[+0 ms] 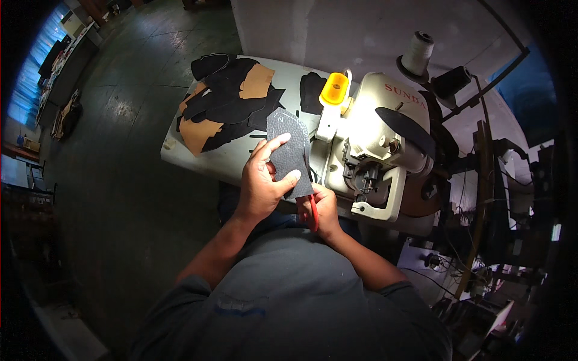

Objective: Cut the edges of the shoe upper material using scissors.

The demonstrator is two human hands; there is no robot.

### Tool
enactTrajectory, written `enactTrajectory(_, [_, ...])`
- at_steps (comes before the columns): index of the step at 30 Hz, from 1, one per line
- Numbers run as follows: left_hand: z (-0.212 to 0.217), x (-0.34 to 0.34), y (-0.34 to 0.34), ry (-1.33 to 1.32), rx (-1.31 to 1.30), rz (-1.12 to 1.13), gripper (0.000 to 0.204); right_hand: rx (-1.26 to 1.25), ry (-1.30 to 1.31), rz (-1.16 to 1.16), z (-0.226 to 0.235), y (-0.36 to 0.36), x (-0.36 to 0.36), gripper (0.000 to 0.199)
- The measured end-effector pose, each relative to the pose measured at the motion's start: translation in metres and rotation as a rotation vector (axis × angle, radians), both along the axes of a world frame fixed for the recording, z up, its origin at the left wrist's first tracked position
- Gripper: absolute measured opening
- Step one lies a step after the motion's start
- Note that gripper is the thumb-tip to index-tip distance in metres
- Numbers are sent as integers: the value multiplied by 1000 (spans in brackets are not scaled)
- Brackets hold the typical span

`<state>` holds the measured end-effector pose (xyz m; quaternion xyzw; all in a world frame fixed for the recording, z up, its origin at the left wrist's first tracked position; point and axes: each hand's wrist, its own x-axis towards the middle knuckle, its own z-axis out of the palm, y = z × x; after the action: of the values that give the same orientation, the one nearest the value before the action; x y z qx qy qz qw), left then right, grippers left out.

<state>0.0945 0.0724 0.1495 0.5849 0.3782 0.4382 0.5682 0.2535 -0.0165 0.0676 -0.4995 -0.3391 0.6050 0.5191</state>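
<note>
In front of my body, my left hand (263,179) grips a dark grey, textured piece of leather-like material (288,144), its thumb and fingers on the upper face. A small pale mark shows near the piece's far end. My right hand (324,209) is closed around red-handled scissors (313,212) at the near right edge of the piece. The scissors' blades are mostly hidden behind the material, so I cannot tell whether they touch it. Both hands are at the near edge of the white table (235,163).
A heap of black and tan cut pieces (232,102) lies on the table's left part. To the right stands a cream machine (376,120) with an orange-yellow lamp (333,89). A dark piece (406,129) rests on the machine. Thread cones (417,55) stand behind it.
</note>
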Motion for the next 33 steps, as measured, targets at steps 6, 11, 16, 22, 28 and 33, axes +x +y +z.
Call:
enactTrajectory(6, [4, 3, -4, -37, -8, 13, 69, 10, 67, -2, -2, -1, -1, 33])
enactTrajectory(11, [-1, 4, -4, -119, -47, 11, 70, 49, 40, 6, -3, -2, -2, 37])
enactTrajectory(16, [-1, 7, -8, -127, -77, 16, 70, 76, 5, -44, 0, -3, -7, 42])
enactTrajectory(22, [7, 11, -11, -180, -142, 55, 60, 83, 24, -7, 1, -1, -2, 22])
enactTrajectory(28, [2, -6, 15, 200, 159, 138, 38, 31, 90, 45, -2, -3, 2, 15])
enactTrajectory(33, [1, -4, 17, 11, 42, 144, 42, 12, 52, 52, -1, -4, 1, 15])
